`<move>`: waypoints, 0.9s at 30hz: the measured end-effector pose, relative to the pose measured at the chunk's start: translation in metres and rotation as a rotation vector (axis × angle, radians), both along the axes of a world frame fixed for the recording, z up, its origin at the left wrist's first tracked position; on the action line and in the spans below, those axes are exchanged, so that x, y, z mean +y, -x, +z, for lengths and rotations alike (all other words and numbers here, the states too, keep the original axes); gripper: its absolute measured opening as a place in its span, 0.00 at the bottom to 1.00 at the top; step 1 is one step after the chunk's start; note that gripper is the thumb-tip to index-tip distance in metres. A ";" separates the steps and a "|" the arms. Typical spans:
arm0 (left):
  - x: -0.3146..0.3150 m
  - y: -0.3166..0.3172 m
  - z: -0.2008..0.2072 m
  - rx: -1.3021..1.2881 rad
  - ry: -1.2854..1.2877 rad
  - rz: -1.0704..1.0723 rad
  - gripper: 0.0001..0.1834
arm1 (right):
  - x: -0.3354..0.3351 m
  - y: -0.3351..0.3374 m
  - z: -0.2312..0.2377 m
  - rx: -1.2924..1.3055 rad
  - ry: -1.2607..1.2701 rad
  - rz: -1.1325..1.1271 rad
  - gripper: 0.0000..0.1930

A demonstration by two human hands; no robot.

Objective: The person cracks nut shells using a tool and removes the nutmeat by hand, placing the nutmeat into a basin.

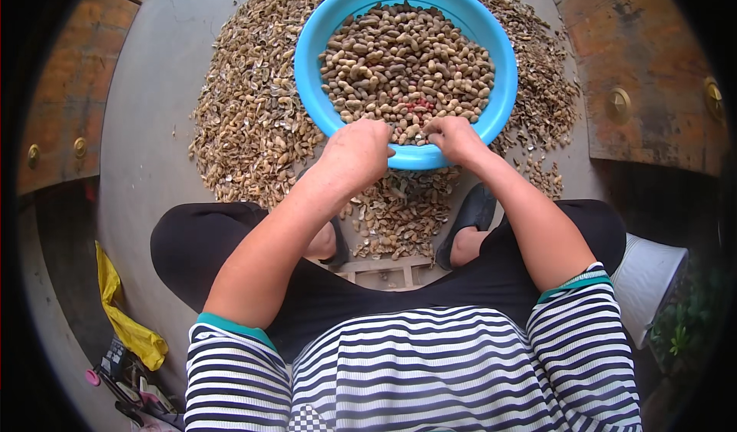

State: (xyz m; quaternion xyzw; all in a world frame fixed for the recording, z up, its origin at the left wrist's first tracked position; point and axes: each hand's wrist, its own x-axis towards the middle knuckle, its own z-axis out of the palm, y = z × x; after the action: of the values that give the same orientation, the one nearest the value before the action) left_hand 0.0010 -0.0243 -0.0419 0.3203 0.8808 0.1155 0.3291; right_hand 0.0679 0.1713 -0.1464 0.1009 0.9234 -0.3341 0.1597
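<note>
A blue plastic basin (500, 56) full of unshelled peanuts (407, 52) stands in front of me. A small patch of red shelled peanut kernels (418, 105) lies among them toward the near side. My left hand (361, 148) is over the basin's near rim, its fingers curled and mostly hidden behind the back of the hand. Across a short gap, my right hand (458, 138) reaches over the same rim with thumb and fingers drawn together at the nearest peanuts. What either hand grips is too small or too hidden to name.
Broken peanut shells (253, 102) are heaped around the basin and between my feet. Wooden doors with metal studs (645, 63) flank both sides. A white bucket (651, 282) is by my right knee; a yellow bag (127, 317) lies at the left.
</note>
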 end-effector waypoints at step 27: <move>-0.019 0.027 -0.019 -0.281 -0.511 0.539 0.09 | -0.014 0.040 -0.046 -0.063 0.559 -0.303 0.10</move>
State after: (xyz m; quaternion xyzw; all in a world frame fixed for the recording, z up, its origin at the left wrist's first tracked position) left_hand -0.0263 -0.0436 -0.0608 0.1305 0.8225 0.4560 0.3140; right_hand 0.0282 0.1570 -0.1928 0.1996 0.7649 -0.5917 0.1580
